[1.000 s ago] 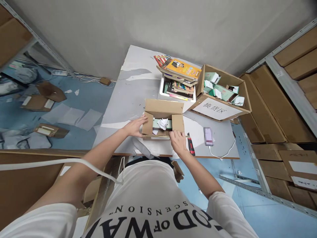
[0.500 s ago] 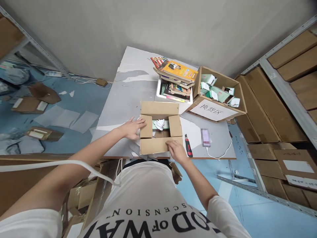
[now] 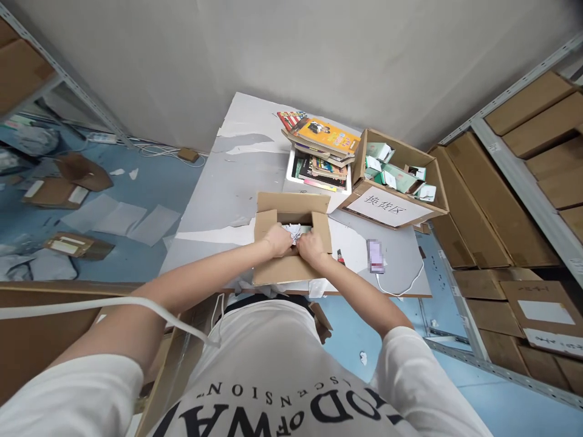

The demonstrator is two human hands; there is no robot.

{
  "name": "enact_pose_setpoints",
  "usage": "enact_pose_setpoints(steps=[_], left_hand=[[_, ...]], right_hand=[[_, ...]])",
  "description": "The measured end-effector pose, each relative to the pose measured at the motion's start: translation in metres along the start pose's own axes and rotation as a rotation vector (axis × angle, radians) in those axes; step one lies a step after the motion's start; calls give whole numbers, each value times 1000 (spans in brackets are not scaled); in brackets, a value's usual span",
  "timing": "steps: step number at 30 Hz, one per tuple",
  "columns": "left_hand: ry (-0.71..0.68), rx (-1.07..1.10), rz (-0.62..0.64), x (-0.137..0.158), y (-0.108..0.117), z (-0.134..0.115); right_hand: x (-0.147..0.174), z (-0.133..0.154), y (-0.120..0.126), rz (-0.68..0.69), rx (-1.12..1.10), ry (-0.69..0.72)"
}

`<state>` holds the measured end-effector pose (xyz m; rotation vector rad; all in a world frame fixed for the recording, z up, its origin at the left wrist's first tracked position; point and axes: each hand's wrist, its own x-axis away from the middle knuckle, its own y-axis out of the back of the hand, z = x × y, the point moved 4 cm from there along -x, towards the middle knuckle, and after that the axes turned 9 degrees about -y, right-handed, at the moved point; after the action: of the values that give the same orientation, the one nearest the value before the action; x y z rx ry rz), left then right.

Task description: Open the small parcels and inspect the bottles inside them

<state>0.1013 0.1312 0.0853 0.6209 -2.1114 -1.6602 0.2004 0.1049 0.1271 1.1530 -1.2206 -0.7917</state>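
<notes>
Holding left hand (image 3: pixel 277 240) and right hand (image 3: pixel 311 245) narrowly curled against crumpled white paper (image 3: pixel 294 229) between them; reaching into rectangular brown cardboard box (image 3: pixel 291 271); being unable to tell grip.

Left hand (image 3: pixel 279 240) and right hand (image 3: pixel 311 245) inside open brown cardboard box (image 3: pixel 282 272), both curled at crumpled white paper (image 3: pixel 294 230). Red-and-black cutter (image 3: pixel 340 257) mostly hidden by right arm (image 3: pixel 359 297) — white-cabled phone (image 3: pixel 376 256) farther right. Beyond: white rectangular bin (image 3: pixel 337 196) piled with books (image 3: pixel 328 138), beside larger brown carton (image 3: pixel 361 158) of green-and-white boxes (image 3: pixel 401 178).
</notes>
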Motion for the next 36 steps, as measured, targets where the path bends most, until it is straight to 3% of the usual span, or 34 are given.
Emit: enact_pose_setpoints(steps=[5,7,9,11,15,18,22,25,28,31,34,36], left_hand=[[376,-146,-239,48,1,22],[504,-81,-227,69,-3,26],[602,42,-135,85,-12,24],[607,169,-103,94,-21,16],[521,305,-237,101,-30,7],[499,317,-253,104,-31,15],[479,259,-162,104,-24,29],[496,172,-97,102,-14,31],[460,65,-28,96,1,28],[364,14,79,84,15,26],[277,50,148,59,23,30],[290,79,179,36,20,34]], right_hand=[[17,-55,-6,-119,36,-303],[25,-75,-24,-135,-92,-377],[31,-84,-50,-118,-282,-385],[38,-86,-74,-133,-451,-385],[47,-80,-99,-215,-575,-382],[52,-76,-93,-193,-493,-375],[56,-70,-61,-221,-235,-439],[41,-57,-32,-245,-103,-308],[4,-39,-22,-68,-114,3],[-39,-29,-29,91,-60,118],[-70,-21,-45,162,7,143],[-80,-16,-57,191,18,165]])
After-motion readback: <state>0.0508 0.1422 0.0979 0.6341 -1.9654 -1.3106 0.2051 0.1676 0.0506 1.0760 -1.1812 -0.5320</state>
